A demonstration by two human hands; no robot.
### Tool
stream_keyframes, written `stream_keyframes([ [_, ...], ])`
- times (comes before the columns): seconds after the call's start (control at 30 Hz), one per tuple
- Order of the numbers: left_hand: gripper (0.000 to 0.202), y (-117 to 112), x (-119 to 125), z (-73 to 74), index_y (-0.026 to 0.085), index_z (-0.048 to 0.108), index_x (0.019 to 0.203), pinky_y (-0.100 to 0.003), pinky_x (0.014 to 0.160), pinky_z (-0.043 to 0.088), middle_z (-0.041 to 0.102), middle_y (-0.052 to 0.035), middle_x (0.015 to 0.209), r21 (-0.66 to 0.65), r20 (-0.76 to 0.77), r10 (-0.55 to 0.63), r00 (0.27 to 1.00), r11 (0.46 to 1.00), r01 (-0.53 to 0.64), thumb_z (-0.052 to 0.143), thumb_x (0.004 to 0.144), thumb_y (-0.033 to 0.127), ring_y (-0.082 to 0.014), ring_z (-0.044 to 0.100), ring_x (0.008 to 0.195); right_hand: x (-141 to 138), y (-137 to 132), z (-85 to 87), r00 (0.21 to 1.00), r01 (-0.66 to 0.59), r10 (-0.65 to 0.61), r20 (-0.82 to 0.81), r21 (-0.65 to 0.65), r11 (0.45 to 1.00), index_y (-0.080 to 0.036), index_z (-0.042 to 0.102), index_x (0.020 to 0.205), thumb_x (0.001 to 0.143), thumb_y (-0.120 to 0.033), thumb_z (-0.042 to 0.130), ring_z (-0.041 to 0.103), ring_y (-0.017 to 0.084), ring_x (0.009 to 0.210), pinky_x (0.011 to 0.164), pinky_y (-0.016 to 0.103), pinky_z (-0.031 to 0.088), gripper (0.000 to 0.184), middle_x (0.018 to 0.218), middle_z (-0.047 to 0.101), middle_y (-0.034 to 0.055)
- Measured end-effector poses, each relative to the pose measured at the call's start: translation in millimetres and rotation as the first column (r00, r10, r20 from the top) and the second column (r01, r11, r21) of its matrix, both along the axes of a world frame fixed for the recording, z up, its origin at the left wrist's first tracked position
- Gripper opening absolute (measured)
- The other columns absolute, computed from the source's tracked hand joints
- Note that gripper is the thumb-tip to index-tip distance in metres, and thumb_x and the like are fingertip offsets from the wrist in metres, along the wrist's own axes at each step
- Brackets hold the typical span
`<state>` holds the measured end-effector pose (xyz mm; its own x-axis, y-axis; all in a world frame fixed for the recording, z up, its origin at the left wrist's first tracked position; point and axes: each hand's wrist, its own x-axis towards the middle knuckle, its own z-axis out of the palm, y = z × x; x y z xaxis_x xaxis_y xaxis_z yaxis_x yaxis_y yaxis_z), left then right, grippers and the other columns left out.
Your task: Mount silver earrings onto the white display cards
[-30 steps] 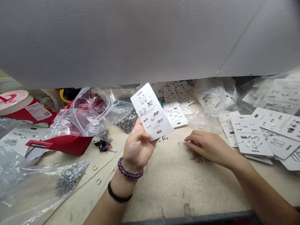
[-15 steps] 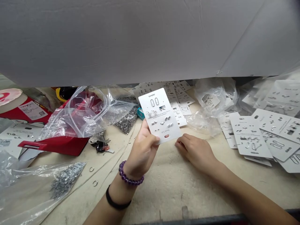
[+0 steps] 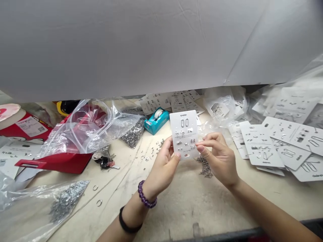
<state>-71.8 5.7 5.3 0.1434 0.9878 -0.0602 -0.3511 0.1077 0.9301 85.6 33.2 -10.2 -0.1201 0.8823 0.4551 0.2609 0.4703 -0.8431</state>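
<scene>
My left hand [image 3: 163, 168] holds a white earring card [image 3: 184, 133] upright by its lower left edge, thumb on the front. Small silver earrings sit in rows on the card. My right hand [image 3: 219, 156] is raised to the card's right edge, thumb and forefinger pinched together at a spot on its lower rows; what the pinch holds is too small to make out. A little heap of silver metal parts [image 3: 205, 167] lies on the table just below the right hand.
A teal tape dispenser [image 3: 156, 120] stands behind the card. Finished cards [image 3: 275, 143] pile up at the right. A red box [image 3: 54, 158] with clear plastic bags [image 3: 88, 126] is at the left, and a bag of metal bits [image 3: 65, 198] lies near the front left.
My left hand has carried the card right and turned it upright. My right hand has lifted off the table from the heap of parts and come up to the card's right edge.
</scene>
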Motion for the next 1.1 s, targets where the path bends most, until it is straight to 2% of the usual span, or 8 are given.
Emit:
stream_keyframes([
  [0.13, 0.039, 0, -1, -1.1, 0.018, 0.043, 0.118, -0.037, 0.103, 0.030, 0.045, -0.0080, 0.128, -0.021, -0.065, -0.027, 0.997, 0.999, 0.026, 0.049, 0.080, 0.014, -0.0219, 0.040, 0.119, 5, 6, 5.2, 0.995, 0.098, -0.098, -0.035, 0.001, 0.995, -0.026, 0.065, 0.080, 0.079, -0.023, 0.059, 0.048, 0.019, 0.095, 0.087, 0.039, 0.043, 0.007, 0.092, 0.047, 0.0038],
  [0.23, 0.037, -1, -2, -2.4, 0.018, 0.046, 0.117, -0.038, 0.102, 0.030, 0.046, -0.0080, 0.127, -0.026, -0.089, -0.072, 0.993, 0.997, 0.070, 0.049, 0.080, 0.014, -0.0221, 0.041, 0.118, 8, 12, 7.2, 0.992, 0.107, -0.110, -0.063, -0.052, 0.993, -0.024, 0.065, 0.080, 0.079, -0.026, 0.058, 0.049, 0.019, 0.100, 0.091, 0.041, 0.042, 0.007, 0.097, 0.051, 0.0045],
  [0.47, 0.040, -2, -2, -6.7, 0.021, 0.045, 0.121, -0.039, 0.100, 0.031, 0.046, -0.0080, 0.127, -0.024, -0.165, -0.114, 0.980, 0.994, 0.111, 0.048, 0.082, 0.017, -0.0229, 0.041, 0.117, 10, 17, 3.0, 0.987, 0.051, -0.076, -0.144, -0.173, 0.984, -0.021, 0.061, 0.077, 0.080, -0.031, 0.057, 0.056, 0.016, 0.083, 0.075, 0.034, 0.050, 0.012, 0.084, 0.058, 0.0031],
  [0.9, 0.038, -1, -4, -2.1, 0.022, 0.043, 0.123, -0.037, 0.098, 0.034, 0.043, -0.0071, 0.130, 0.013, -0.267, -0.190, 0.945, 0.980, 0.201, 0.044, 0.085, 0.022, -0.0229, 0.040, 0.118, 10, 18, 5.1, 0.979, -0.011, -0.050, -0.200, -0.294, 0.956, -0.018, 0.061, 0.076, 0.079, -0.032, 0.057, 0.057, 0.015, 0.079, 0.072, 0.033, 0.052, 0.015, 0.083, 0.059, 0.0035],
  [1.0, 0.038, -1, -4, -1.0, 0.023, 0.045, 0.122, -0.036, 0.098, 0.034, 0.044, -0.0064, 0.129, -0.002, -0.253, -0.181, 0.950, 0.982, 0.187, 0.046, 0.084, 0.022, -0.0227, 0.040, 0.118, 8, 17, 4.3, 0.965, -0.015, -0.079, -0.251, -0.351, 0.936, -0.018, 0.055, 0.087, 0.077, -0.033, 0.059, 0.058, 0.015, 0.077, 0.069, 0.032, 0.053, 0.019, 0.083, 0.059, 0.0036],
  [1.1, 0.040, 0, -7, 1.7, 0.021, 0.047, 0.120, -0.034, 0.091, 0.041, 0.048, -0.0074, 0.126, -0.051, -0.214, -0.139, 0.967, 0.990, 0.131, 0.050, 0.081, 0.018, -0.0230, 0.045, 0.113, 9, 17, 6.5, 0.940, -0.052, -0.088, -0.331, -0.391, 0.919, -0.019, 0.040, 0.110, 0.074, -0.031, 0.063, 0.059, 0.015, 0.074, 0.066, 0.031, 0.053, 0.044, 0.078, 0.058, 0.0011],
])
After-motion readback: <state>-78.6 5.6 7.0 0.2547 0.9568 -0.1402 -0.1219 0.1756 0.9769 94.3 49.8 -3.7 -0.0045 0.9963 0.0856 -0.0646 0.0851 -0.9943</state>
